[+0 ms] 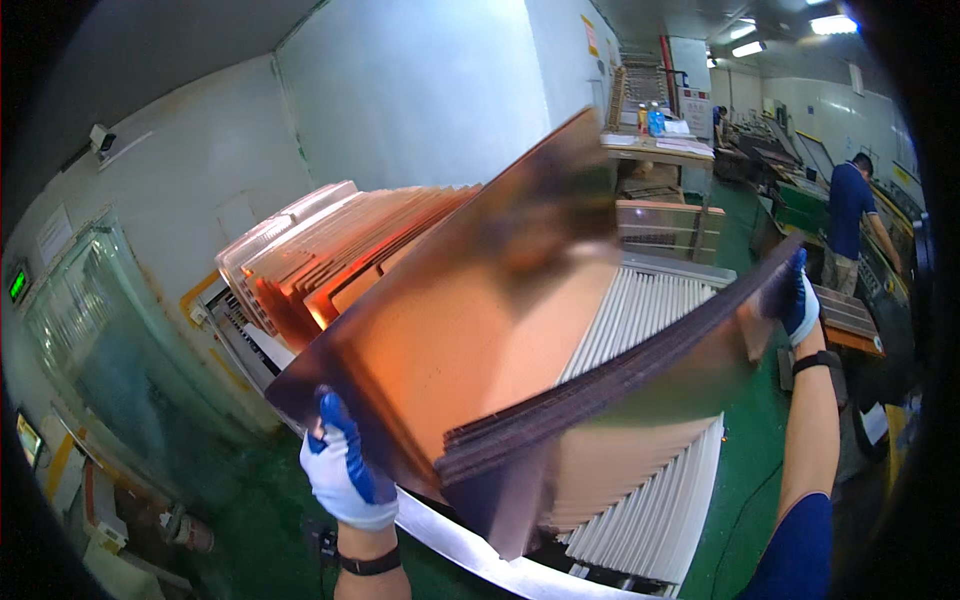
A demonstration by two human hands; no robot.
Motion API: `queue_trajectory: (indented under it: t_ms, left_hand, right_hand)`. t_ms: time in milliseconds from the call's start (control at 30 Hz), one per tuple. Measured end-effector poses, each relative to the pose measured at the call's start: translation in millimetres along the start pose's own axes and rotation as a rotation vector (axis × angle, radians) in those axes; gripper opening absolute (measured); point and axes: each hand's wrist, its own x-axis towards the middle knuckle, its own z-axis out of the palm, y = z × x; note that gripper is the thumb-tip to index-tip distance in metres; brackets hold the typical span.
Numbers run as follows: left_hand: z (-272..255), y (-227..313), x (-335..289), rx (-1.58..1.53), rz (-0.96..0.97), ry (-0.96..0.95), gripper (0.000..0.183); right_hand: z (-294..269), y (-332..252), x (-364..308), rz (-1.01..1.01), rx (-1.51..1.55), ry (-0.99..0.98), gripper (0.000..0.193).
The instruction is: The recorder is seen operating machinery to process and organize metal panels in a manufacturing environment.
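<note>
My left hand [345, 470], in a white glove with blue coating, is closed at the lower left corner of a large shiny copper panel [420, 370]. That panel stands tilted, its upper part smeared by motion. My right hand [800, 305], gloved alike, grips the far right end of a stack of thin panels [610, 385] with dark edges. The stack slants up from the middle toward the right, in front of the copper panel. Beneath it is a rack [650, 510] with many pale ridged slots. How many panels each hand holds is hidden.
Many copper panels [350, 255] lean in a row behind, at the left. A work table [660, 150] with bottles and papers stands at the back. A co-worker [850, 215] in dark blue bends over equipment at the right. The floor [745, 500] is green, with a thin cable.
</note>
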Motion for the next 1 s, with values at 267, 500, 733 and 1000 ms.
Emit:
queue_trajectory:
  t_ms: [267,500,733,1000]
  left_hand:
    - [-38.5,-35.6,-70.0,-0.318,-0.437,-0.563,0.082]
    - [-29.3,-8.8,-102.1,-0.328,-0.230,-0.795,0.101]
    - [-6.1,-12.7,-144.0,0.219,-0.081,-0.326,0.016]
    - [-5.8,5.6,-139.8,0.277,0.102,-0.417,0.018]
  right_hand:
    - [49.6,12.4,6.8,-0.049,-0.276,0.410,0.055]
    - [2.4,-14.8,-29.4,-0.042,0.392,0.423,0.043]
    - [91.7,6.1,-7.8,-0.052,-0.269,0.485,0.054]
    - [124.0,-2.0,-75.2,-0.483,-0.370,0.685,0.039]
